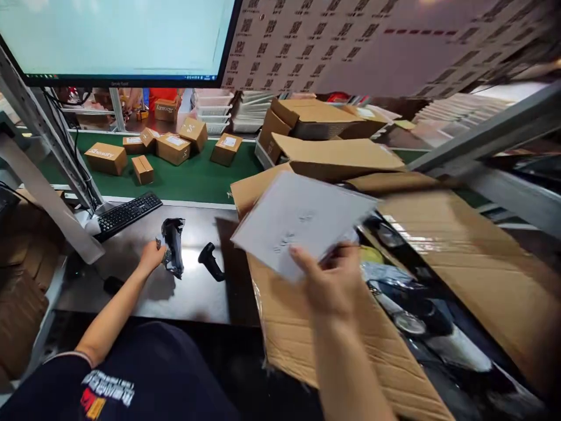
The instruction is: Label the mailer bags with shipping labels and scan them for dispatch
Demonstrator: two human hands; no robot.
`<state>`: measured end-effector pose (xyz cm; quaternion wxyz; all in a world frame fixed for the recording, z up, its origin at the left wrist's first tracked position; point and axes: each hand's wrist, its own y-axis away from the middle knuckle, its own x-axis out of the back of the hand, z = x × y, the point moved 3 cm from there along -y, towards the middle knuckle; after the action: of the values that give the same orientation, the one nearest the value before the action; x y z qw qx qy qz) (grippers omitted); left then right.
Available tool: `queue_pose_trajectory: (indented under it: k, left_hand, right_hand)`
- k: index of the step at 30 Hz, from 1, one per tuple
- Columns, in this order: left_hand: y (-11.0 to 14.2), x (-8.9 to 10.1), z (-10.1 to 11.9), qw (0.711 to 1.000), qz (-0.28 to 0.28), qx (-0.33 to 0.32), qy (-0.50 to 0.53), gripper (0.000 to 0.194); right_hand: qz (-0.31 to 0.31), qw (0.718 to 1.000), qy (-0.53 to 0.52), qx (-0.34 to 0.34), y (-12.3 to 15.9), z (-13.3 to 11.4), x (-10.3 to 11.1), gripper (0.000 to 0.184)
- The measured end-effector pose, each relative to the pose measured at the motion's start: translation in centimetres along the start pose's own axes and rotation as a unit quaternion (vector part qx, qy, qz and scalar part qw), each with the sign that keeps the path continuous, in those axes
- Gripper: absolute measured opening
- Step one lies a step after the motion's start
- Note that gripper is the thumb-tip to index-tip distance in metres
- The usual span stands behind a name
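Note:
My right hand (331, 280) grips a flat white square packet (302, 216) with faint dark print, its thumb lying on top and the other fingers bent beneath. The packet is above the flap of a large open cardboard box (289, 327). Inside that box lie several dark, plastic-wrapped items (421, 316), partly blurred. Over the metal table (184, 298), my left hand (152, 257) is closed on the edge of a shiny black plastic-wrapped packet (173, 245). A black handheld scanner (211, 261) rests on the table between the two hands.
A black keyboard (129, 215) and a white mouse (93, 227) sit at the table's back left. Behind runs a green conveyor belt (188, 186) carrying several small brown boxes (173, 149). A monitor (118, 41) hangs above, beside a sheet of printed codes (302, 47).

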<state>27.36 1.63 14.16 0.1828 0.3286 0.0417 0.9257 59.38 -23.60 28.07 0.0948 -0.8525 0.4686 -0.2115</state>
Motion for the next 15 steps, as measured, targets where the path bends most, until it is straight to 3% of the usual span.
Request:
queue_pose_trajectory:
  k: [3, 4, 6, 8, 10, 15]
  left_hand:
    - [0.4, -1.5, 0.0, 0.999, -0.032, -0.018, -0.029, 0.028]
    - [0.5, -1.7, -0.1, 0.998, -0.039, -0.022, -0.036, 0.025]
    - [0.5, -1.9, -0.5, 0.998, -0.044, -0.028, -0.046, 0.02]
    - [0.4, -1.9, -1.2, 0.997, -0.045, -0.034, -0.055, 0.022]
    - [0.4, -1.9, -1.9, 0.996, -0.049, -0.039, -0.066, 0.025]
    - [1.9, -4.0, -2.3, 0.988, -0.09, -0.083, -0.097, 0.026]
  right_hand:
    - [0.031, 0.995, -0.052, -0.079, 8.4, -1.6, -11.8, 0.08]
    - [0.025, 0.994, -0.045, -0.101, 10.7, -1.3, -15.0, 0.081]
    - [0.036, 0.991, -0.006, -0.127, 14.5, 0.3, -19.0, 0.079]
    - [0.036, 0.989, 0.051, -0.137, 17.1, 2.4, -20.6, 0.075]
    - [0.007, 0.985, 0.105, -0.137, 18.8, 4.1, -20.7, 0.07]
    - [-0.061, 0.968, 0.172, -0.173, 19.8, 7.0, -20.9, 0.066]
